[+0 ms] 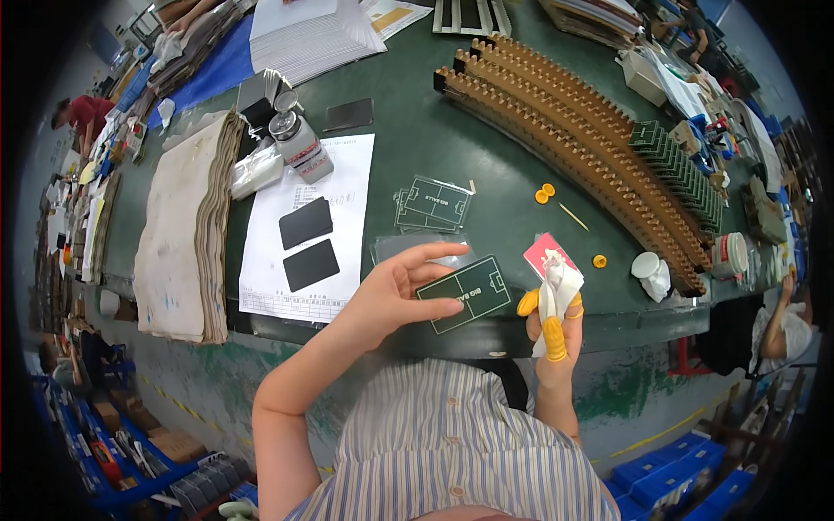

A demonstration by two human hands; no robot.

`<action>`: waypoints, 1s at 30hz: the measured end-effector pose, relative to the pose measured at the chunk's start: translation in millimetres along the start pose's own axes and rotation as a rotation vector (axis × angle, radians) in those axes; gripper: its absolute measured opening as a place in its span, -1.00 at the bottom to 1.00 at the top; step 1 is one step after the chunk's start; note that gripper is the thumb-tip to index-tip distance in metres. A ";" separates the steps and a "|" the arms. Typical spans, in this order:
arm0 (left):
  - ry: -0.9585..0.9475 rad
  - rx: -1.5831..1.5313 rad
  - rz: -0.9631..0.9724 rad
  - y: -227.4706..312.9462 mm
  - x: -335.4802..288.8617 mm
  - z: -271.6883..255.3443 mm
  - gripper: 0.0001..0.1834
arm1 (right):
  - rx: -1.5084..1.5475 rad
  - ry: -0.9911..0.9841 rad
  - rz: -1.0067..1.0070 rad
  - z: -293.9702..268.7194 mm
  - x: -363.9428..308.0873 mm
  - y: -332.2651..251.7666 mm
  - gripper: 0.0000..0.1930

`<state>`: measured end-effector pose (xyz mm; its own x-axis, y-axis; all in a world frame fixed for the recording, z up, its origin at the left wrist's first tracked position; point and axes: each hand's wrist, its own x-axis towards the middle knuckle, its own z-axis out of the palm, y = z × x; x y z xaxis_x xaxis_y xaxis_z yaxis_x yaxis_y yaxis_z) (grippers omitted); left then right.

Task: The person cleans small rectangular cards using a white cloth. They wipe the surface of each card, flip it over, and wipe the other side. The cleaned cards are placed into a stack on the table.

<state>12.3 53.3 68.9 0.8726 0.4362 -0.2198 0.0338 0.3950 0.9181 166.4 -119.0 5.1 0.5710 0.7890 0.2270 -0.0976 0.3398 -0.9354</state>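
Observation:
My left hand [391, 293] grips a dark green card [473, 300] printed with white pitch lines, thumb on its face, above the table's near edge. Yellow finger cots cover several fingertips of my right hand [558, 340], which is closed on a crumpled white cloth [556, 291]. A red-pink card [539, 253] shows just beyond the cloth; whether my right hand holds it, I cannot tell. Past my left hand, a few similar green cards [437, 205] lie loosely stacked, with a clear plastic sheet [395, 247] nearer to me.
Long notched wooden racks [556, 122] curve along the right, with green cards [682, 174] standing in one. Loose yellow finger cots [599, 260] and a thin stick [574, 217] lie nearby. Leftward are a metal bottle [300, 145], black cards [310, 266] on printed paper, and stacked boards [182, 234].

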 end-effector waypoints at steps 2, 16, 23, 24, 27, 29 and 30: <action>0.026 -0.007 -0.011 1.0 0.1 1.5 -0.36 | 0.019 -0.005 -0.010 -0.8 0.8 -0.6 -0.47; 0.176 1.581 1.211 -24.1 -14.3 8.3 -0.76 | 0.241 0.035 0.302 20.3 15.2 -11.6 -0.27; 0.385 0.930 0.896 -43.6 -6.4 13.7 -0.50 | 0.185 0.075 0.254 25.0 13.9 -5.5 -0.25; 0.416 0.610 0.752 -47.5 -6.6 20.9 -0.45 | 0.171 0.074 0.247 23.2 13.1 -5.3 -0.25; 0.301 -0.010 0.335 -40.7 -12.0 24.5 -0.50 | 0.151 0.097 0.237 20.1 13.8 -7.8 -0.25; 0.176 -0.169 0.171 -41.3 -21.0 17.3 -0.52 | 0.157 0.115 0.226 20.7 13.3 -7.3 -0.25; 0.147 -0.082 0.150 -43.2 -23.6 17.5 -0.47 | 0.151 0.104 0.228 20.5 13.5 -7.1 -0.25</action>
<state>-1.2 11.8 40.2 0.7845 0.6055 -0.1337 -0.1359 0.3783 0.9157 158.2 -100.3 20.3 0.6000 0.7998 -0.0206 -0.3485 0.2381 -0.9066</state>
